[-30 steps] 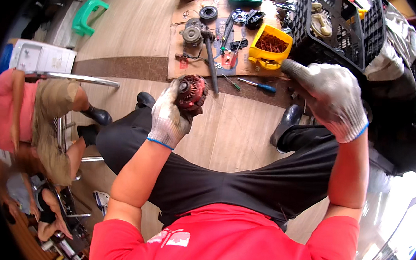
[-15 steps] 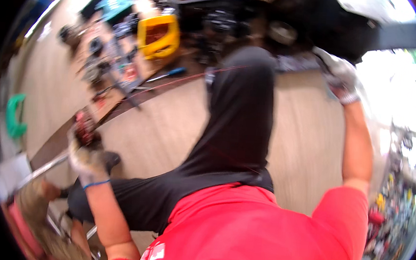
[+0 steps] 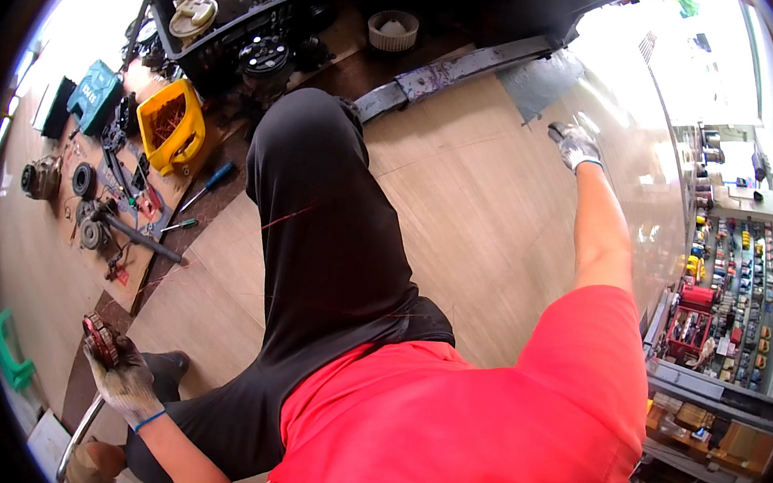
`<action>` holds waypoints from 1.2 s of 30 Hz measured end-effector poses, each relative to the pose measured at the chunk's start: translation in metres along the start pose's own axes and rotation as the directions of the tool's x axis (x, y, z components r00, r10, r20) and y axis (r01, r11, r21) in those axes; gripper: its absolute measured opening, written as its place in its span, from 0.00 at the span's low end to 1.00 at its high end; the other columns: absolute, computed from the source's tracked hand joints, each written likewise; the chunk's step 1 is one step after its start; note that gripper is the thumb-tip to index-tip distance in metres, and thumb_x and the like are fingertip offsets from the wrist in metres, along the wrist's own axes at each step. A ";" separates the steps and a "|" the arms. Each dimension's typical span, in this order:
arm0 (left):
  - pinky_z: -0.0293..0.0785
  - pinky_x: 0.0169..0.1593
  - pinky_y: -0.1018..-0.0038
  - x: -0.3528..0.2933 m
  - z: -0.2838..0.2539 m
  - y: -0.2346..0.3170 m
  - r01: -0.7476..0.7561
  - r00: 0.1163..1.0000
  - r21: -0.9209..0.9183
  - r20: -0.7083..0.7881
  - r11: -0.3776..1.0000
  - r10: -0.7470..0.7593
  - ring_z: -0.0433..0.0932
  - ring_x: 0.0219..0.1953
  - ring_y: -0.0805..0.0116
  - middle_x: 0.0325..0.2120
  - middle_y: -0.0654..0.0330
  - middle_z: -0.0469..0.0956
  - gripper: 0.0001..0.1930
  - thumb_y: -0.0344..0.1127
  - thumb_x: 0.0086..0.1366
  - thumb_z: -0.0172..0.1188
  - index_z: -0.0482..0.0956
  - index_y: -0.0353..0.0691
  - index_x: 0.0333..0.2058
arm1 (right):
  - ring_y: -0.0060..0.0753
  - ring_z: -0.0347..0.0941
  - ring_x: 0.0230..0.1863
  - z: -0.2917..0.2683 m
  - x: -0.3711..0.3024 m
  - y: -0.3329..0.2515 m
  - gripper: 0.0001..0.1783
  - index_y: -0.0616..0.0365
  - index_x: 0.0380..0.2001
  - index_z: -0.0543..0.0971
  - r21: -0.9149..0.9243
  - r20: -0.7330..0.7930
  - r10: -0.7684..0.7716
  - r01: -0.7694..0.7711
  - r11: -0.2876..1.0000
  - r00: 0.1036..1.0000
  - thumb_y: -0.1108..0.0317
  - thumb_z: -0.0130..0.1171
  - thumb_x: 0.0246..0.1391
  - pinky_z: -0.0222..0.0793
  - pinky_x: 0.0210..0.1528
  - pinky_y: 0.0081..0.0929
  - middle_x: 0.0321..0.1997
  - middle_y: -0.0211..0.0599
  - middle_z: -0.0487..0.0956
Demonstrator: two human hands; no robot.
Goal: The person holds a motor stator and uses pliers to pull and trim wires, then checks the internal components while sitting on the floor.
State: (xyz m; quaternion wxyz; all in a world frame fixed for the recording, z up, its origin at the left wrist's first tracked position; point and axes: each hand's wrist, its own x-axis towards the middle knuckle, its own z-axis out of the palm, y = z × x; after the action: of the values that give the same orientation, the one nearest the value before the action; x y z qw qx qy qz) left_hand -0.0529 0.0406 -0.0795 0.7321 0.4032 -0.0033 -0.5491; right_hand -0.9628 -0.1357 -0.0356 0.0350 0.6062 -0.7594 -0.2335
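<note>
My left hand (image 3: 126, 383), in a dirty white work glove, is closed round a round coil (image 3: 102, 341) wound with reddish copper wire, low at the left. A thin copper wire (image 3: 290, 217) crosses above my raised dark-trousered knee, on a line from the coil towards my right hand. My gloved right hand (image 3: 578, 146) is stretched far out to the right above the floor, with fingers drawn together. The stretch of wire at those fingers is too fine to see.
On a board (image 3: 71, 217) at left lie a hammer (image 3: 137, 238), a blue-handled screwdriver (image 3: 209, 184) and metal parts. A yellow container (image 3: 174, 125) holds copper wire scraps. Beyond stand a teal case (image 3: 95, 99) and a black crate (image 3: 232, 13). A grey bar (image 3: 459, 73) lies ahead; glass-fronted shelving is at right.
My view has swung, so the board and crate sit further left and lower. The right arm remains stretched out, the hand now beyond the grey bar's right end. The coil stays in my left hand.
</note>
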 end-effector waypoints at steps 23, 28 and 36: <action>0.82 0.40 0.58 -0.035 0.077 -0.039 -0.160 0.984 0.034 -0.080 0.987 0.162 0.82 0.44 0.55 0.49 0.54 0.79 0.18 0.44 0.77 0.43 0.71 0.44 0.57 | 0.51 0.78 0.47 -0.307 -0.182 -0.564 0.29 0.52 0.59 0.73 0.068 -0.594 -0.801 0.987 -0.145 -0.077 0.60 0.66 0.54 0.75 0.49 0.40 0.48 0.47 0.80; 0.83 0.42 0.59 -0.034 0.072 -0.038 -0.208 0.972 -0.002 -0.113 0.978 0.207 0.81 0.49 0.56 0.52 0.54 0.77 0.16 0.39 0.76 0.47 0.70 0.44 0.58 | 0.54 0.79 0.36 -0.278 -0.197 -0.624 0.16 0.53 0.44 0.76 0.207 -0.358 -0.934 0.976 -0.063 0.015 0.55 0.56 0.61 0.75 0.37 0.47 0.32 0.48 0.81; 0.84 0.43 0.58 -0.038 0.071 -0.031 -0.196 0.969 -0.022 -0.157 0.980 0.190 0.81 0.49 0.56 0.53 0.53 0.76 0.16 0.38 0.76 0.47 0.70 0.43 0.59 | 0.53 0.81 0.28 -0.245 -0.191 -0.629 0.06 0.53 0.33 0.77 0.044 -0.415 -0.910 0.998 -0.040 -0.018 0.67 0.51 0.55 0.75 0.27 0.48 0.26 0.47 0.81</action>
State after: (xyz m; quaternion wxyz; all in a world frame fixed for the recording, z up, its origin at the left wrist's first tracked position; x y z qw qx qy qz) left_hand -0.1248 0.0277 -0.0335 0.7874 0.4283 0.0245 -0.4426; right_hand -0.2614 -0.1310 -0.0237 -0.1419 0.9815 -0.1262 0.0241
